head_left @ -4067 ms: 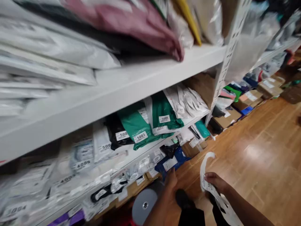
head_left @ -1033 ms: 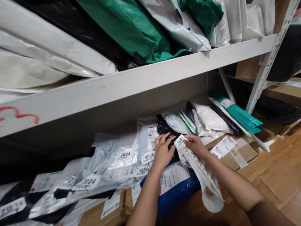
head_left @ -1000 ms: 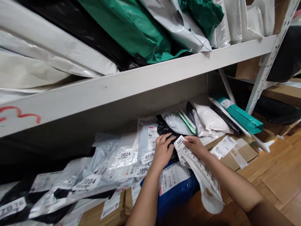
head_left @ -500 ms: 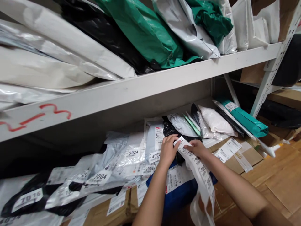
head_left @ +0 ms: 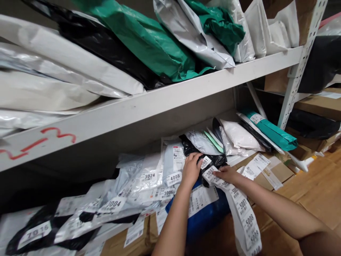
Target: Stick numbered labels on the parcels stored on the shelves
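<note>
Green mailers [head_left: 149,39] lie on the white shelf [head_left: 165,103]; a teal parcel [head_left: 271,129] leans below, near a cardboard box [head_left: 282,172].

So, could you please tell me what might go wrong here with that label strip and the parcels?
The long label strip hanging from the right hand could snag on or stick to the blue parcel below it. The left hand presses on the black parcel, which leans in a loose pile, so neighbouring parcels might slip.

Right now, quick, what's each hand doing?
Left hand: open, pressing on the black parcel.
Right hand: closed on the label strip.
</note>
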### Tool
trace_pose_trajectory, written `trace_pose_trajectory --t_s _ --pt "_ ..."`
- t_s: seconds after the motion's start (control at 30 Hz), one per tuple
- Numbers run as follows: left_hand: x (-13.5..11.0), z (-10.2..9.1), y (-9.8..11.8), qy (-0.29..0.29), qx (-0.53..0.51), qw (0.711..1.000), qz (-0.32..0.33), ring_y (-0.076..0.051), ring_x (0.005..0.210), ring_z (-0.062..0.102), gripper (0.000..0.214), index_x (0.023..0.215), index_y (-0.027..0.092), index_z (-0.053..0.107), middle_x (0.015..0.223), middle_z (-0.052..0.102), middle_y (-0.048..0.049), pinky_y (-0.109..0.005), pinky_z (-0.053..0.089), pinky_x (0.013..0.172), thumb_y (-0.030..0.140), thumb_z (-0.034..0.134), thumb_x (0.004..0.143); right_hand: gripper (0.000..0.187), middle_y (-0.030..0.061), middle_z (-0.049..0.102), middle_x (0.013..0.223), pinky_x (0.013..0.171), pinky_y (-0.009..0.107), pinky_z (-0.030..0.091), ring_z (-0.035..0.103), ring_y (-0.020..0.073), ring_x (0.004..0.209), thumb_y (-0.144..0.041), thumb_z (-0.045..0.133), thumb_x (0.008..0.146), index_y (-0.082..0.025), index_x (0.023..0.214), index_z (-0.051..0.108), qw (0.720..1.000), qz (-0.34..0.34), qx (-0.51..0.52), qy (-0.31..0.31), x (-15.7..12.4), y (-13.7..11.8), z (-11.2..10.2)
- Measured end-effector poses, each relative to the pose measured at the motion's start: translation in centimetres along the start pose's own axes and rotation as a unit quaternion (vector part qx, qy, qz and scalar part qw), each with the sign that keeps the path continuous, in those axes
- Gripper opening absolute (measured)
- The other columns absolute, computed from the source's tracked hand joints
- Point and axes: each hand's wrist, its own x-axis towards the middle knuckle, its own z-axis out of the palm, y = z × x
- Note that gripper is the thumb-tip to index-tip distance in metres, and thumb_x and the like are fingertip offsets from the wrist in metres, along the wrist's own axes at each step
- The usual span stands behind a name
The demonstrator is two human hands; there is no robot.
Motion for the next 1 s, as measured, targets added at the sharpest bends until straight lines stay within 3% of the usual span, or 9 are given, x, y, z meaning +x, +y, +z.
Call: trace_pose_trajectory --t_s 0.13,0.3,0.4,0.47,0.53,0.63,0.77,0.9,1.0 --pt "1.7 -0.2 -0.4 -0.027 0.003 0.999 0.038 -0.026 0.115 0.053 0.023 0.109 0.018 0.062 0.117 0.059 -0.0112 -0.042 0.042 0.105 0.022 0.048 0.092 0.044 -0.0042 0.052 0.049 0.047 0.024 0.030 0.041 0.0091 0.046 -0.059 0.077 0.064 -0.019 0.058 0.059 0.999 0.011 0.032 -0.035 -0.9 -0.8 -1.7" --pt "3.0 -1.8 2.3 0.119 0.135 0.983 0.032 -0.037 0.130 0.040 0.051 0.127 0.010 0.050 0.129 0.051 -0.0198 -0.057 0.030 0.111 0.023 0.067 0.080 0.047 -0.0011 0.067 0.068 0.064 0.027 0.045 0.061 0.0161 0.066 -0.055 0.086 0.055 -0.019 0.080 0.068 0.984 -0.061 0.163 -0.043 -1.0 -2.7 -4.1" --pt "3.2 -2.3 4.1 0.053 0.209 0.969 0.118 -0.031 0.118 0.053 0.039 0.119 0.018 0.059 0.114 0.062 -0.0135 -0.057 0.024 0.115 0.008 0.054 0.082 0.052 0.0013 0.071 0.074 0.070 0.029 0.047 0.064 0.0172 0.071 -0.057 0.086 0.054 -0.018 0.086 0.071 0.973 -0.082 0.210 -0.055 -0.5 -2.8 -3.3" --pt "3.2 -2.1 4.3 -0.002 0.220 0.966 0.139 -0.028 0.102 0.060 0.031 0.101 0.019 0.067 0.096 0.066 -0.0112 -0.051 0.035 0.110 0.005 0.047 0.082 0.053 0.0015 0.071 0.076 0.068 0.028 0.046 0.062 0.0161 0.068 -0.058 0.084 0.056 -0.018 0.088 0.071 0.967 -0.092 0.232 -0.049 0.3 -2.8 -2.2" --pt "2.9 -1.8 3.6 -0.031 0.190 0.970 0.145 -0.028 0.096 0.062 0.023 0.085 0.019 0.068 0.088 0.065 -0.0122 -0.046 0.046 0.098 0.010 0.048 0.082 0.054 0.0016 0.070 0.075 0.066 0.028 0.046 0.061 0.0156 0.066 -0.060 0.082 0.057 -0.017 0.088 0.070 0.963 -0.109 0.245 -0.028 1.5 -3.0 -0.9" --pt "2.0 -1.3 1.7 -0.046 0.052 0.986 0.154 -0.028 0.098 0.062 0.019 0.086 0.019 0.067 0.095 0.065 -0.0114 -0.041 0.050 0.088 0.018 0.050 0.077 0.052 0.0009 0.067 0.071 0.061 0.027 0.044 0.058 0.0147 0.063 -0.061 0.078 0.060 -0.016 0.084 0.068 0.969 -0.127 0.212 0.008 3.5 -3.6 0.9" --pt "1.8 -1.6 0.5 0.008 -0.154 0.988 0.027 -0.023 0.094 0.064 0.032 0.107 0.020 0.060 0.100 0.067 -0.0066 -0.037 0.050 0.085 0.031 0.038 0.086 0.043 -0.0037 0.052 0.055 0.053 0.023 0.035 0.045 0.0102 0.055 -0.057 0.072 0.065 -0.016 0.061 0.061 0.986 -0.129 0.084 0.068 5.4 -3.8 2.5" --pt "2.7 -2.0 0.9 -0.028 -0.167 0.985 -0.025 -0.024 0.086 0.064 0.028 0.087 0.021 0.063 0.089 0.070 -0.0036 -0.035 0.049 0.082 0.046 0.051 0.081 0.052 -0.0062 0.033 0.046 0.049 0.023 0.023 0.033 0.0081 0.052 -0.057 0.070 0.065 -0.019 0.044 0.041 0.982 -0.125 0.038 0.135 5.9 -3.0 2.9" --pt "3.2 -1.7 0.9 -0.021 -0.160 0.987 -0.027 -0.023 0.084 0.065 0.024 0.081 0.021 0.063 0.084 0.070 -0.0032 -0.034 0.050 0.081 0.043 0.054 0.080 0.049 -0.0057 0.038 0.048 0.049 0.022 0.026 0.036 0.0084 0.051 -0.060 0.071 0.062 -0.019 0.048 0.048 0.985 -0.112 0.067 0.116 5.9 -2.4 2.7"
